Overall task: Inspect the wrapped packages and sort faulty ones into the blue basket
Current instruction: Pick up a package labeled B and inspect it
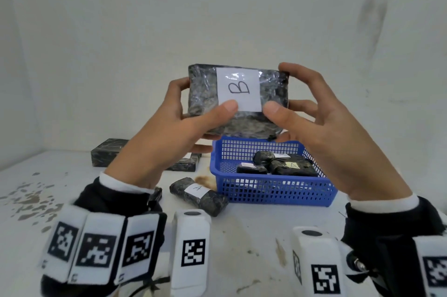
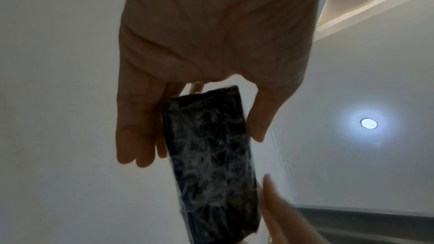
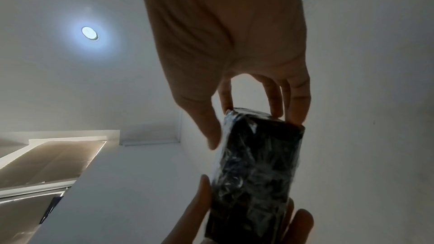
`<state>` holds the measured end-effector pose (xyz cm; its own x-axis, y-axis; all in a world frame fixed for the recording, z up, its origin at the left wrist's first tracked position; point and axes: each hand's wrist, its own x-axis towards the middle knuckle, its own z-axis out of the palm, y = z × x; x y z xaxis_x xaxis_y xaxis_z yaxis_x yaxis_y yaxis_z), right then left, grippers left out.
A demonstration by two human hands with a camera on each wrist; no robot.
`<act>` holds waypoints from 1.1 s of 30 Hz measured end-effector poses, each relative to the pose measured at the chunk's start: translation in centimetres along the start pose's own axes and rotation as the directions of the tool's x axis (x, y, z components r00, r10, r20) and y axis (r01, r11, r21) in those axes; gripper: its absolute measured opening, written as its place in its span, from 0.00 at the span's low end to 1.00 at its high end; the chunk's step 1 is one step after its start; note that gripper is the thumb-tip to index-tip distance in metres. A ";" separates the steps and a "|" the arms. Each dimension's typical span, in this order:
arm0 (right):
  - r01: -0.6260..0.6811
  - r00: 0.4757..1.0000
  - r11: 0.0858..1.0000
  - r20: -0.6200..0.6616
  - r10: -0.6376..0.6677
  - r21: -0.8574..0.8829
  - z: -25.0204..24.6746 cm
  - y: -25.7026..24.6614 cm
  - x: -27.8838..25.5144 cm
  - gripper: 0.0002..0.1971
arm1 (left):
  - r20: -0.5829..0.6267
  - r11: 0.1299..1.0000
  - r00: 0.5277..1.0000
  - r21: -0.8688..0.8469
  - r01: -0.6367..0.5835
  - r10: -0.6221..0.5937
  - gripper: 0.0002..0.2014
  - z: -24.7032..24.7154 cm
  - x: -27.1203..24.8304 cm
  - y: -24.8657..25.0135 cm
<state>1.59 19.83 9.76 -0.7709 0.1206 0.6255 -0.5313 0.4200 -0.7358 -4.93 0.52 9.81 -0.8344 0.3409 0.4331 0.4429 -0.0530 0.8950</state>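
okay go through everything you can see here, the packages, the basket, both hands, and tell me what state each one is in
Package B: held up above the table, label facing the camera, wrap crinkled.
Left hand: grips package B's left end.
Right hand: grips package B's right end.
Blue basket: upright on the table, holding several wrapped packages.
Package A: lying on the table, left of the basket.
Flat dark packages: lying at the back left.

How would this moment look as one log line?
phase: inspecting | both hands: left hand, right hand hold package B | above blue basket
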 end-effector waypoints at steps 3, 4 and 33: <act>-0.002 1.000 1.000 0.002 0.002 -0.012 0.0 -0.2 -0.2 0.32 | -0.016 0.999 1.000 -0.031 0.006 -0.007 0.43 0.3 0.0 0.1; -0.003 1.000 1.000 0.005 0.003 -0.013 0.0 -0.3 -0.2 0.32 | -0.026 0.998 1.000 -0.056 0.008 -0.009 0.40 0.3 0.1 0.1; -0.226 0.895 0.890 0.277 0.350 -0.397 12.6 11.4 0.3 0.23 | -0.171 0.678 0.968 0.691 0.251 -0.184 0.44 -12.1 8.0 -6.3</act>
<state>-9.17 13.31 -1.73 -0.9731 0.0063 0.2301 -0.1592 0.7035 -0.6926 -18.33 -7.84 8.95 -0.9451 0.1791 0.2731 0.3178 0.6978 0.6419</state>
